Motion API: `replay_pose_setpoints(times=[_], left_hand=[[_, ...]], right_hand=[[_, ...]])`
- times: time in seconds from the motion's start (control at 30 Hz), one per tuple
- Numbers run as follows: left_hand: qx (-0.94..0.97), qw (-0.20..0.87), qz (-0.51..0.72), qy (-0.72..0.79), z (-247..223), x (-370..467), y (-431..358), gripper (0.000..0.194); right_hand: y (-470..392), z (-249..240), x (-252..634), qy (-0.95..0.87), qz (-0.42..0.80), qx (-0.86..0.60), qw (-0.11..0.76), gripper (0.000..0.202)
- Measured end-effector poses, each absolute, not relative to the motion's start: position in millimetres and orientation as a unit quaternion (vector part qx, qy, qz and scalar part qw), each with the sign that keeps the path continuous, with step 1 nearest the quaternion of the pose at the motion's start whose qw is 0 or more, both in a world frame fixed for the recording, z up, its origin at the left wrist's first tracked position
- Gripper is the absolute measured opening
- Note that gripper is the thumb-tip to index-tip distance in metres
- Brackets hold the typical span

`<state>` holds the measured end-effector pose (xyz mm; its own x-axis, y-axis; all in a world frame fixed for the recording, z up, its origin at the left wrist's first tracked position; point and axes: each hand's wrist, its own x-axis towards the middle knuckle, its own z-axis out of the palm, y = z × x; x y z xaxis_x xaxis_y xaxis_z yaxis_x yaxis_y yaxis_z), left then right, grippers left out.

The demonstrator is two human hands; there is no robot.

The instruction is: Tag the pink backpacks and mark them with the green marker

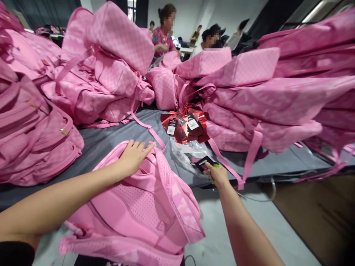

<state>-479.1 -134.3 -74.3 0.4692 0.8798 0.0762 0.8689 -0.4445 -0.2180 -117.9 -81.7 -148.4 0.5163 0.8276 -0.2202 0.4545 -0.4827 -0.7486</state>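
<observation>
A pink backpack (138, 207) lies in front of me at the table's edge, its strap side facing up. My left hand (134, 157) rests on its top, fingers spread over the pink fabric. To the right, my right hand (217, 173) is closed around a green-handled tool (216, 167), most of which the fingers hide. The fingertips also touch a black tag (204, 162) above a clear plastic bag (185, 153). Beyond the bag sits a pile of red foil and black tags with white labels (184, 127).
Pink backpacks are heaped at the left (36, 129) and stacked at the right (277, 96) on the grey-covered table (108, 138). A loose strap (155, 136) runs toward the near backpack. Several people are in the background. Brown cardboard (313, 210) lies at the lower right.
</observation>
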Motion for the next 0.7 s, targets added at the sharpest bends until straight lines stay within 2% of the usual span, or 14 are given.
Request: replay_pose_setpoints(times=[0.1,0.23,0.33,0.43,0.53,0.6,0.7], left_hand=[[-0.848,0.115,0.016,-0.518,-71,-479,-139,0.096],[-0.838,0.101,0.023,-0.536,-65,-476,-143,0.098],[-0.812,0.103,0.025,-0.575,-65,-474,-143,0.102],[-0.789,0.102,0.022,-0.606,-64,-474,-142,0.111],[-0.793,0.087,0.023,-0.603,-60,-476,-143,0.116],[-0.804,0.078,0.012,-0.589,-56,-480,-145,0.109],[-0.818,0.069,-0.017,-0.571,-55,-488,-147,0.091]], right_hand=[[-89,-144,-122,-0.398,0.277,-0.809,0.333,0.015],[-107,-113,-131,-0.445,0.220,-0.812,0.306,0.018],[-128,-80,-163,-0.517,0.205,-0.747,0.363,0.025],[-146,-56,-216,-0.608,0.285,-0.612,0.418,0.033],[-152,-49,-264,-0.710,0.379,-0.479,0.351,0.024],[-152,-52,-280,-0.741,0.400,-0.435,0.320,0.022],[-151,-60,-285,-0.757,0.343,-0.443,0.336,0.020]])
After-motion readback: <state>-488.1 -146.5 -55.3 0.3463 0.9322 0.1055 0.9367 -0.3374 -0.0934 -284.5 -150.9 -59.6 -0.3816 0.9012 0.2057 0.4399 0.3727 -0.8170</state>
